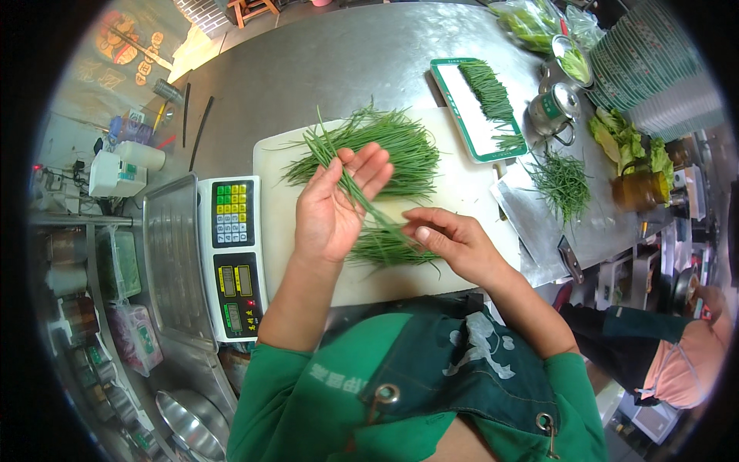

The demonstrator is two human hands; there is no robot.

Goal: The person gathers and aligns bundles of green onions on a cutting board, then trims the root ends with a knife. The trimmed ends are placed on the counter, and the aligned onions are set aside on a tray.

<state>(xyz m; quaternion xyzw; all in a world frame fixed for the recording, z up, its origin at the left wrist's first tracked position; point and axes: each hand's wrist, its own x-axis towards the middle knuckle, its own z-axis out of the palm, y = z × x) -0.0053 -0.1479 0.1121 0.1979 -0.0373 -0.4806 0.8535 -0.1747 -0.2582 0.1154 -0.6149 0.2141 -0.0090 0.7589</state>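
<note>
My left hand (326, 216) is palm up, with a thin bunch of green chives (362, 199) lying across it under the thumb. The thumb and fingers of my right hand (462, 239) pinch the bunch's lower ends, which are slightly blurred. Beneath both hands is a white cutting board (283, 260). A large heap of chives (404, 153) covers its far part, behind my left fingers. Nearer me, a smaller heap of chives (375, 248) is partly hidden by my right hand.
A green-rimmed tray (447, 86) holds a row of chives (488, 92). Right of the board lie a cleaver (519, 211) and loose chives (560, 185). A digital scale (257, 231) borders the left. Metal pots (554, 110) and stacked bowls (646, 63) stand right; a co-worker (681, 358) is beyond.
</note>
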